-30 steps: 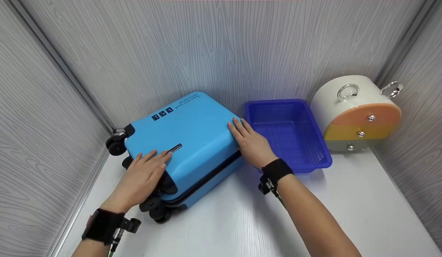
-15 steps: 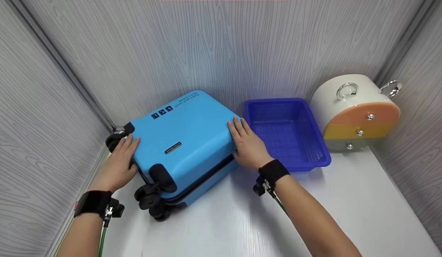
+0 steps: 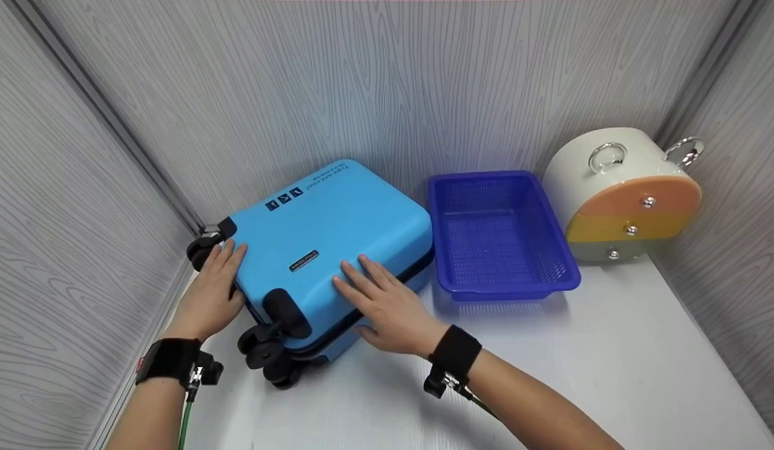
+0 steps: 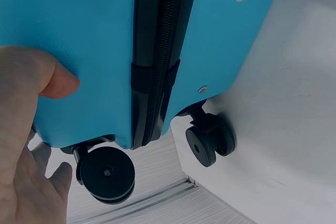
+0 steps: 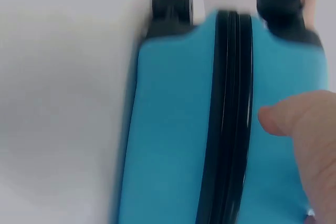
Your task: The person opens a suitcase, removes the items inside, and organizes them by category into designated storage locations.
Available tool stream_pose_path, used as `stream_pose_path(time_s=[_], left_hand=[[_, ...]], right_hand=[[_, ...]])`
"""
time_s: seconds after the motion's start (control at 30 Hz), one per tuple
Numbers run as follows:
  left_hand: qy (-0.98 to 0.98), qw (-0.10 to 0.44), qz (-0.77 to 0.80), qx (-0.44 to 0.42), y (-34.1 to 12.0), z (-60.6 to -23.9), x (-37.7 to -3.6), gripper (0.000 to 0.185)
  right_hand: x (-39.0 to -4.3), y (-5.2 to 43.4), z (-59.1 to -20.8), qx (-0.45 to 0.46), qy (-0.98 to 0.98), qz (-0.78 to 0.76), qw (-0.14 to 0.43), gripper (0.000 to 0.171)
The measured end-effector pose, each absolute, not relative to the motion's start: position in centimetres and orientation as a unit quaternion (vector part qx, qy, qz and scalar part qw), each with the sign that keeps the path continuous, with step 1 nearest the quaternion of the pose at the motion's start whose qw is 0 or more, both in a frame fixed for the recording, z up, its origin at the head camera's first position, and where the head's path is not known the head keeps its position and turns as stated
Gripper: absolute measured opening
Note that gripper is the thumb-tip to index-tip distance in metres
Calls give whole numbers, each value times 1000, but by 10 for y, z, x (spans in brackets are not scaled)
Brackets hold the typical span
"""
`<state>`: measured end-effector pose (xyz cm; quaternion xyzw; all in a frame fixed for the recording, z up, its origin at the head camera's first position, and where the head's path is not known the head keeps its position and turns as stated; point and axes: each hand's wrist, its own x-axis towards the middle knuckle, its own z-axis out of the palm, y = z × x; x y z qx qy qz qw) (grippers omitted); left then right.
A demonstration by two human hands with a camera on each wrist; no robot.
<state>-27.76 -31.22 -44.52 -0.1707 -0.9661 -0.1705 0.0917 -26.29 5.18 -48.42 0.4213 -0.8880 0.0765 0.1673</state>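
Head view: blue suitcase [image 3: 337, 231] lies flat on the white desk [image 3: 612, 350], wheel end toward the person's left, its far side near the back wall [image 3: 387, 81]. Left hand [image 3: 206, 297] is at the suitcase's wheel end, fingers [image 3: 219, 255] extended at the top edge between two wheel mounts, released, not curled round anything. Left wrist view puts the thumb [image 4: 58, 80] against the suitcase's end face, beside the black zip band [image 4: 167, 30]; a black wheel [image 4: 107, 174] is just beside the other fingers. Right hand [image 3: 396, 312] rests on the suitcase's near long edge, fingers [image 3: 354, 290] straight and spread on the shell, released, no grasp. Right wrist view is blurred; thumb is by the suitcase's zip band, whether touching cannot tell. Black nameplate [image 3: 304, 260] sits on the suitcase's top, between the two hands; dark icons [image 3: 284, 199] and lettering are along its far edge. Blue basket [image 3: 509, 289] is upright, just right of the suitcase. Drawer box [image 3: 612, 200], white with orange, yellow and grey fronts and round silver knobs, is farther right of the suitcase, past the basket. Black straps on both wrists.
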Motion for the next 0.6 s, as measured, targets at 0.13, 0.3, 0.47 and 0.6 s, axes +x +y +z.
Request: stream_pose_path(time_s=[0.13, 0.3, 0.47, 0.6], left_hand=[[-967, 98, -158, -174, -312, -445, -277, 72], [-969, 107, -135, -176, -309, -445, -271, 72], [-971, 120, -91, -187, -303, -441, -265, 76], [-967, 140, -53, -205, -294, -439, -261, 80]], right_hand=[[-260, 44, -485, 421, -890, 58, 163, 91], [-267, 51, -484, 418, -893, 42, 160, 81], [-279, 66, -482, 414, -896, 40, 158, 72], [-290, 80, -479, 405, -900, 60, 147, 64]])
